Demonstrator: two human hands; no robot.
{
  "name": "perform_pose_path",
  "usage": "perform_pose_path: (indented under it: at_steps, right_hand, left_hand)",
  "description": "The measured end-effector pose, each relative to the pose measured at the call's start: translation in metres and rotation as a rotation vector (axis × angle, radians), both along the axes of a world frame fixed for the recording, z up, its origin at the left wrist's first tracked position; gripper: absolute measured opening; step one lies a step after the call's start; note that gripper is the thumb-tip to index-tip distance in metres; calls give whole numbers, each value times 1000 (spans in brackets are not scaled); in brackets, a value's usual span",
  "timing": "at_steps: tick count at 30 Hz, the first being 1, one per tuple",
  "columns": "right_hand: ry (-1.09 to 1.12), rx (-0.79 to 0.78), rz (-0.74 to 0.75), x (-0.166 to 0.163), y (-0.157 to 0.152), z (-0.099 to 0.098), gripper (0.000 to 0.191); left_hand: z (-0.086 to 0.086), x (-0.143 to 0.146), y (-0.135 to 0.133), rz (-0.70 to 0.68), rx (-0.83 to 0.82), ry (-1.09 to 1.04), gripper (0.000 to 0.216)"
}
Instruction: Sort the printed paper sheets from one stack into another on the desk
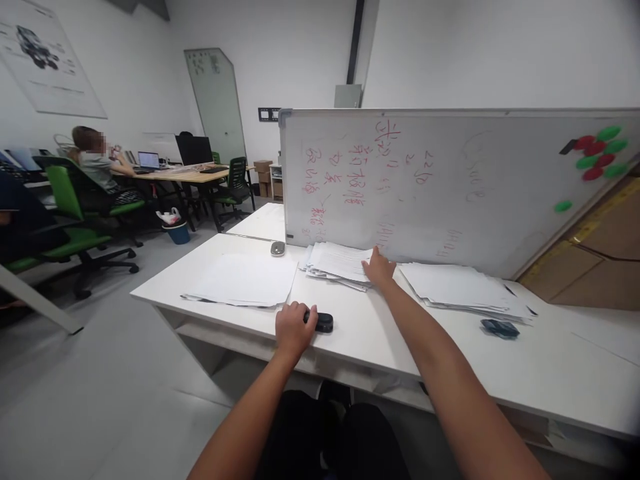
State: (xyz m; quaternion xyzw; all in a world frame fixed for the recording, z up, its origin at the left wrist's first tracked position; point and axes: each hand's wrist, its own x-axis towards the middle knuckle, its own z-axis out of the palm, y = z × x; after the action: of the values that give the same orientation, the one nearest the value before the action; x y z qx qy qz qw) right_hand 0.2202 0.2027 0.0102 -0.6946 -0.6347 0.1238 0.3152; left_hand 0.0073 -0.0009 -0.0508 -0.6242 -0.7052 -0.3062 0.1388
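My left hand [295,328] is closed around the left end of a black stapler [324,323] near the table's front edge. Part of the stapler is hidden under my fingers. My right hand [381,269] reaches to the right edge of the middle stack of papers [337,260], its index finger and thumb apart and the thumb at the top sheet. The other fingers are mostly hidden. To the left lies another pile of white paper [243,279], and to the right a thicker, uneven pile of papers [460,287].
A whiteboard [425,180] with red writing and magnets stands along the table's back. On the table [370,343] are a computer mouse [278,249] and a dark crumpled packet [500,328]. Cardboard boxes [590,253] stand at right. A person [100,163] sits at a far desk.
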Motion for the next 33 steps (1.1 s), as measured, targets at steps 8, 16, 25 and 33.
perform_pose_path:
  at_steps: [8,16,25,33]
  right_hand:
    - [-502,31,0,88,-50,-61,59]
    - [-365,15,-443,128,-88,-68,60]
    - [-307,-102,-549,125,-80,-63,49]
    - [-360,-39,-448,121,-82,-59,43]
  left_hand:
    - [3,-4,2,-37,5,56,38]
    - [14,-2,1,-29,-44,69,40]
    - [16,-2,0,-47,-76,74,42]
    - [17,-2,0,-25,-105,106,43]
